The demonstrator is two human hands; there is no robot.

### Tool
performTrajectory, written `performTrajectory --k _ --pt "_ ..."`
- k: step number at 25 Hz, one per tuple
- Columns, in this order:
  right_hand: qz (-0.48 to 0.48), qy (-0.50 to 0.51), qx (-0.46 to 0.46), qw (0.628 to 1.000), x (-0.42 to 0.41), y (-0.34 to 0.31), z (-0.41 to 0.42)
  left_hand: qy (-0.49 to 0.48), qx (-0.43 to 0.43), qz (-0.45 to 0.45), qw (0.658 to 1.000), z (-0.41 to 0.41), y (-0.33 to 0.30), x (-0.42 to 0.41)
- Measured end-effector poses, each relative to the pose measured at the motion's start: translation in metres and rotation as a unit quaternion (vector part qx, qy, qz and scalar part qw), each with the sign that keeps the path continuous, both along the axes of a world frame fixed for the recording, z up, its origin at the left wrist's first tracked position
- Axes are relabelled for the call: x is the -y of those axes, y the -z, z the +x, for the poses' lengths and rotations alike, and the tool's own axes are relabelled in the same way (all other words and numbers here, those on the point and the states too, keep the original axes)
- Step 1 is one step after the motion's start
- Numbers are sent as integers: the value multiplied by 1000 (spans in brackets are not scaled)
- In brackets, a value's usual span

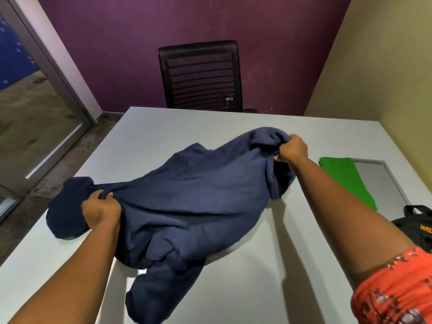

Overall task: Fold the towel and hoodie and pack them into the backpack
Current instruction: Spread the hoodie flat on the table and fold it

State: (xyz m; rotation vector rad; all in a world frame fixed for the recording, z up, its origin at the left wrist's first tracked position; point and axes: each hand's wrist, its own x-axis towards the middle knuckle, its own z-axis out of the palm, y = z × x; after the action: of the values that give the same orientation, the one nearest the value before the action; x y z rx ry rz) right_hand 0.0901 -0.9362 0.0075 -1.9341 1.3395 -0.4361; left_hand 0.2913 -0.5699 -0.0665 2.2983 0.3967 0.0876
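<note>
A navy blue hoodie [187, 197] lies rumpled across the middle of the white table [257, 288], one sleeve trailing toward the near edge. My left hand [101, 211] grips a bunch of its fabric at the left end. My right hand [292, 149] clutches the cloth at the far right end, lifting it slightly. A folded green towel [346, 181] lies flat on the table to the right. Part of a black backpack [418, 230] with orange lettering shows at the right edge.
A black mesh office chair [201, 77] stands behind the table's far edge against the purple wall. A grey metal panel [381, 181] is set in the table beside the towel. A glass door is at the left.
</note>
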Motion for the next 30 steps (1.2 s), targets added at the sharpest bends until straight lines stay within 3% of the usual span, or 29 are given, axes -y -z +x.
performTrajectory --k 3,6,8,11,13,16,19,23,26,30 --pt "31 -160 148 976 -6 -5 17 -36 80 -49 995 4 -14 6" --pt "22 -282 22 959 -19 25 14 -27 56 2 998 -5 -5 8" --pt "-23 -291 -24 956 -41 49 3 77 112 110 985 -24 10 12" --pt "-61 -228 -43 971 -89 73 -12 341 226 236 881 -61 33 15" --pt "-21 -122 -86 989 -102 89 -18 418 219 276 837 -75 45 13" --pt "196 36 -136 970 -105 108 -21 385 139 300 862 -81 60 3" --pt "333 16 -91 938 -106 118 -11 341 42 296 891 -77 68 -9" --pt "331 -30 -96 938 -103 117 -9 331 -40 285 899 -77 65 -7" --pt "333 -59 -74 938 -95 99 -11 350 -69 323 876 -71 63 -8" --pt "231 -78 -78 967 -69 59 -20 323 -67 307 893 -56 52 -15"
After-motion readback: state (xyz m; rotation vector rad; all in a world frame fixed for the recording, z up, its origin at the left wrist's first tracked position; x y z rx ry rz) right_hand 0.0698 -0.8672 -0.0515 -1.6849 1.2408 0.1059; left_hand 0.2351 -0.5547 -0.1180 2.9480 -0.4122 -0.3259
